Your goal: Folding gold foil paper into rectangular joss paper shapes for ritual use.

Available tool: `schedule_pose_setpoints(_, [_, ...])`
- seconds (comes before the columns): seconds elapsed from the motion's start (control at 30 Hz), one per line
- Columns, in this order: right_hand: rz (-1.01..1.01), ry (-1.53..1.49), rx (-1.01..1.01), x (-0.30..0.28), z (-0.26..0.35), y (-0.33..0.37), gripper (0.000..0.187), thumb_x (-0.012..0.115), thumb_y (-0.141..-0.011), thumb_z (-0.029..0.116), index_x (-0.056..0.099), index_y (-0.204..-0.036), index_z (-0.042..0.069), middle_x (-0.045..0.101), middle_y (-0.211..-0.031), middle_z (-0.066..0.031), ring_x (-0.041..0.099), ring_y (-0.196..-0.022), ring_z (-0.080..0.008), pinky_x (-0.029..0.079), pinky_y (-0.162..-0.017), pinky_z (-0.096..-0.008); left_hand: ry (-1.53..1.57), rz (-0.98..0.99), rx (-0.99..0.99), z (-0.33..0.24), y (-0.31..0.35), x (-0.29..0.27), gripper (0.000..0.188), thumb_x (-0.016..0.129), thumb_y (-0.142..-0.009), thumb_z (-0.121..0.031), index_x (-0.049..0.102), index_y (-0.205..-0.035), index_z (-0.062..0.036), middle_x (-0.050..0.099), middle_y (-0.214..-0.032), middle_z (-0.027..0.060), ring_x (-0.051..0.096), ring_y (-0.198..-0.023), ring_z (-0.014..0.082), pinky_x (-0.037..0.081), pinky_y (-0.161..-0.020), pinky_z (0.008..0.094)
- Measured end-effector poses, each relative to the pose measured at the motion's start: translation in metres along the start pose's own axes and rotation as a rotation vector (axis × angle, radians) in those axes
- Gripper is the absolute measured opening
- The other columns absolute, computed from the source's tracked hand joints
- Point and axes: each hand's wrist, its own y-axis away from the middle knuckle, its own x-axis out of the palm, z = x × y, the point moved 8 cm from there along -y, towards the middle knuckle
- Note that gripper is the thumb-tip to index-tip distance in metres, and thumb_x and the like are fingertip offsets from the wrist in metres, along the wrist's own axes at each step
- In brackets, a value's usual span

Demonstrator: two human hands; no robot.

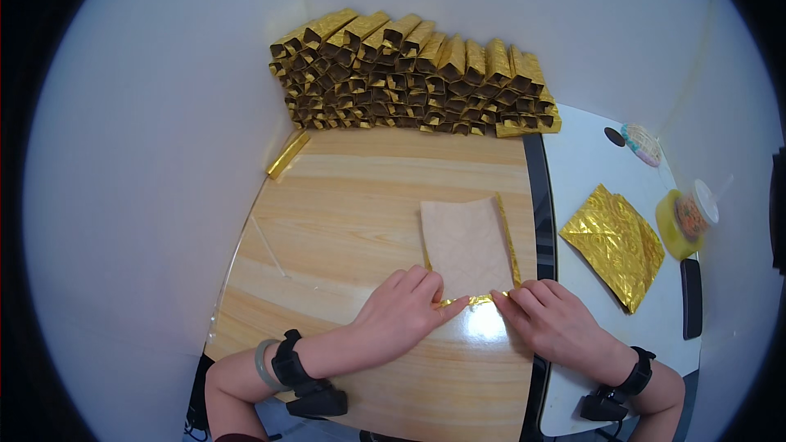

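Observation:
A sheet of gold foil paper (467, 239) lies on the wooden tabletop with its pale inner face up. Narrow gold strips show along its left and right sides, and its near edge is turned up into a gold fold. My left hand (403, 304) grips the left end of that near edge, thumb stretched along the fold. At the other end my right hand (550, 317) pinches the same edge, its fingers curled and its thumb near the middle. Parts of both near corners are hidden under my fingers.
Many folded gold paper tubes (409, 74) are stacked along the back wall. A single gold roll (288, 155) lies at the left edge. On the white table to the right are a pile of gold sheets (616, 244), a yellow container (673, 229), a lidded clear cup (696, 209) and a black bar (692, 299).

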Motion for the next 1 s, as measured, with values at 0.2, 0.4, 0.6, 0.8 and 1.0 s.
schedule_pose_setpoints(0.2, [0.002, 0.070, 0.036, 0.001, -0.003, 0.006, 0.041, 0.059, -0.080, 0.007, 0.059, -0.117, -0.012, 0.052, -0.090, -0.0081, 0.054, -0.093, -0.0203, 0.046, -0.081, -0.0284, -0.206, 0.023, 0.083, -0.012, 0.008, -0.006, 0.039, 0.060, -0.074, -0.011, 0.067, -0.112, -0.0058, 0.054, -0.089, 0.0041, 0.053, -0.089, 0.0209, 0.042, -0.072, 0.0321])
schedule_pose_setpoints(0.4, [-0.005, 0.084, 0.039, -0.008, -0.002, 0.005, 0.037, 0.060, -0.081, 0.007, 0.061, -0.114, -0.010, 0.054, -0.090, -0.0089, 0.055, -0.095, -0.0215, 0.046, -0.082, -0.0273, -0.356, 0.093, 0.122, -0.025, 0.014, -0.011, 0.037, 0.061, -0.071, -0.014, 0.067, -0.104, 0.0028, 0.055, -0.089, 0.0056, 0.053, -0.091, 0.0205, 0.039, -0.069, 0.0314])
schedule_pose_setpoints(0.6, [-0.011, -0.172, -0.008, -0.010, -0.017, 0.006, 0.042, 0.060, -0.082, 0.008, 0.060, -0.124, 0.004, 0.063, -0.103, -0.0052, 0.059, -0.100, -0.0171, 0.046, -0.085, -0.0298, -0.397, 0.065, -0.010, -0.013, 0.017, -0.012, 0.035, 0.060, -0.071, -0.015, 0.069, -0.102, -0.0012, 0.055, -0.091, 0.0065, 0.053, -0.093, 0.0219, 0.040, -0.071, 0.0337])
schedule_pose_setpoints(0.8, [-0.005, -0.383, -0.145, -0.002, 0.007, -0.007, 0.048, 0.057, -0.091, 0.030, 0.051, -0.136, 0.014, 0.064, -0.111, -0.0027, 0.055, -0.116, -0.0181, 0.040, -0.099, -0.0355, -0.389, 0.006, -0.194, 0.039, 0.017, -0.019, 0.032, 0.062, -0.074, -0.017, 0.071, -0.103, -0.0082, 0.057, -0.104, 0.0084, 0.051, -0.101, 0.0242, 0.039, -0.080, 0.0371])
schedule_pose_setpoints(1.0, [0.104, -0.509, -0.193, 0.008, 0.024, -0.018, 0.068, 0.050, -0.094, 0.049, 0.037, -0.143, 0.002, 0.048, -0.136, -0.0203, 0.043, -0.130, -0.0302, 0.027, -0.111, -0.0494, -0.213, -0.018, -0.212, 0.048, 0.012, -0.021, 0.040, 0.067, -0.078, -0.029, 0.068, -0.108, -0.0026, 0.053, -0.118, 0.0150, 0.045, -0.114, 0.0318, 0.036, -0.096, 0.0428])
